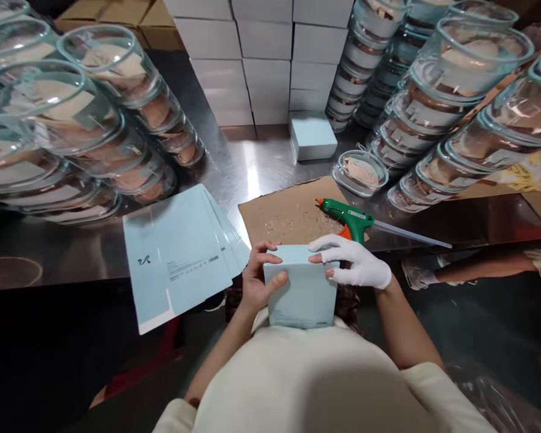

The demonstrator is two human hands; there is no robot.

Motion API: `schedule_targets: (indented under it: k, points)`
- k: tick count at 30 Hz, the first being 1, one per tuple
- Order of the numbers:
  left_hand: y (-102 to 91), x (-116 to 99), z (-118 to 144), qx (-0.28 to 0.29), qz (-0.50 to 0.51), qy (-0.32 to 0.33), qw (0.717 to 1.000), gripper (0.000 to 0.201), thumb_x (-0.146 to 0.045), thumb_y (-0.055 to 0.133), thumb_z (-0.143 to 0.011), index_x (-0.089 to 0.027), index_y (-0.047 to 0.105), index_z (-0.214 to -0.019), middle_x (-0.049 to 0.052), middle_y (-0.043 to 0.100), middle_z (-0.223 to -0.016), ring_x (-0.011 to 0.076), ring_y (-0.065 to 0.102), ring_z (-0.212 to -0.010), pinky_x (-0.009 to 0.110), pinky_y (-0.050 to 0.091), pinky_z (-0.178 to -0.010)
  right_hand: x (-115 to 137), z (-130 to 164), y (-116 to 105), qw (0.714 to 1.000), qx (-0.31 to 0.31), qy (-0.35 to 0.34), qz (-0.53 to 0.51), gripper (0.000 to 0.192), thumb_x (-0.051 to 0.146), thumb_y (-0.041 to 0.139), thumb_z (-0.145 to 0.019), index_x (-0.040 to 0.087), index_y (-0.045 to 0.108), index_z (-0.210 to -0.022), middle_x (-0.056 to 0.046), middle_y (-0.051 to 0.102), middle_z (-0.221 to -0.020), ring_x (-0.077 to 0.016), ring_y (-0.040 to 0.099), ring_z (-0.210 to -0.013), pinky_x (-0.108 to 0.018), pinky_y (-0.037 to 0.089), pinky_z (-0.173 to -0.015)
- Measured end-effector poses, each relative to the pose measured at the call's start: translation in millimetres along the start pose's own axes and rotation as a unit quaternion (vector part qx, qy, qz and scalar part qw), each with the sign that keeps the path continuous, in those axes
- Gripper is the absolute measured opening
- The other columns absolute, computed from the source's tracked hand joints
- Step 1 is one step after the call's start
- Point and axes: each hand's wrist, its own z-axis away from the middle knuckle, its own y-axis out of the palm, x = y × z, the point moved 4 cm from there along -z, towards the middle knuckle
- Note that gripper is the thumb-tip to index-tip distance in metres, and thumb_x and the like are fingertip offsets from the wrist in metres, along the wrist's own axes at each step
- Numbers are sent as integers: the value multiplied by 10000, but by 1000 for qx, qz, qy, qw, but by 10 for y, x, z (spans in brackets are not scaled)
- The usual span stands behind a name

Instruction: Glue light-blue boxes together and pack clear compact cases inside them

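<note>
One pale blue box, near centre, held upright against the person's chest; its lower edge is hidden by the cream shirt. Left hand, bare, fingers curled over the box's left top corner, thumb pressed on its front face. Right hand, in a white glove, fingers laid flat across the top right edge, closed onto the box.

One glue gun, green with an orange trigger, lying just beyond the right hand on one cardboard sheet; a clear glue stick juts from its back to the right. One stack of flat blue cartons, left of the box, overhanging the near edge of the steel table; count within the stack unclear.

One closed blue box far centre. One single clear lidded tub beside it. Leaning rows of tubs right and left, too many and too distorted to count. White boxes stacked at the far side, top cut off.

Another person's foot shows below the table, right.
</note>
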Motion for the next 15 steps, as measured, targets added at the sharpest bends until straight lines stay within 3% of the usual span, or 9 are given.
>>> schedule_targets:
  k: [3,5,6,8,10,11,13,15]
  points:
    - [-2,-97,-2,17,3,18,1000,255,-469,779,-900,-245,661,-933,64,642,-1094,258,691,-1110,496,563,-1027,-64,52,44,999,-2,33,-14,268,442,675,-1005,267,793,-1170,-116,718,-1281,-239,664,-1265,-422,517,-1108]
    - [-52,-213,-28,-14,-31,47,998,223,-430,772,-911,-248,649,-949,53,650,-1076,253,693,-1096,512,551,-1045,-144,182,25,992,-74,94,-47,476,614,752,-911,263,756,-1233,-138,683,-1345,-271,638,-1311,-447,523,-1108]
    - [-108,-283,-48,-61,-53,65,995,231,-424,777,-906,-253,633,-962,46,644,-1081,259,688,-1115,531,535,-1069,-181,278,11,980,-134,132,-70,618,703,780,-838,258,728,-1264,-146,677,-1344,-276,663,-1268,-434,562,-1054]
    - [-254,-417,-73,-207,-74,102,970,299,-435,794,-887,-280,579,-1026,34,617,-1136,273,658,-1207,566,472,-1147,-220,490,57,945,-221,207,-123,793,819,786,-727,229,704,-1250,-139,719,-1207,-241,743,-1020,-352,632,-842]
    - [-351,-472,-76,-329,-39,113,937,394,-472,813,-871,-321,521,-1089,18,587,-1198,254,615,-1283,527,422,-1199,-183,636,220,933,-202,257,-153,788,860,775,-689,194,744,-1109,-98,752,-970,-200,729,-765,-289,614,-653]
    - [-358,-456,-86,-351,-5,101,931,440,-510,819,-861,-339,501,-1110,11,578,-1225,237,607,-1288,487,431,-1191,-143,681,296,933,-187,274,-141,754,860,783,-677,184,766,-1011,-83,750,-870,-198,711,-701,-291,606,-619]
    - [-299,-369,-128,-320,53,48,945,490,-649,785,-844,-338,496,-1089,20,585,-1267,230,604,-1285,420,484,-1117,-41,738,323,923,-230,297,-78,665,828,786,-708,186,785,-881,-81,757,-795,-228,712,-695,-338,625,-642]
    - [-224,-292,-158,-259,44,-5,965,520,-733,739,-833,-295,517,-1003,59,606,-1303,270,580,-1345,412,505,-1073,94,772,159,894,-334,300,3,544,741,766,-793,200,795,-843,-82,777,-797,-253,724,-716,-380,640,-686]
